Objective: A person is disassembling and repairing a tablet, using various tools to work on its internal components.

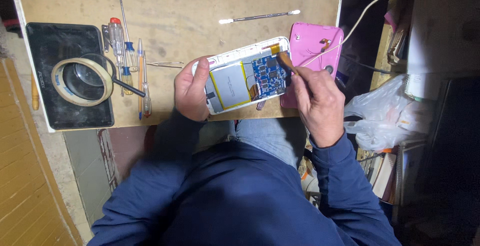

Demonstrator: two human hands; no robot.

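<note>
Worn wooden workbench (200, 11) takes most of the view. Black flat tablet (70, 76) lies at its left end, roll of beige tape (82, 81) on top. Opened white tablet shell (245, 73), silver battery and blue circuit board exposed, sits at the near edge; left hand (191, 92) clamps its left end. Pink back cover (312, 51) lies just right of it. Right hand (317, 101) pinches a small brown-handled brush (286, 62), tip on the board. Screwdrivers (127, 61) between the tablets; thin metal spudger (260, 17) lies farther back.
</note>
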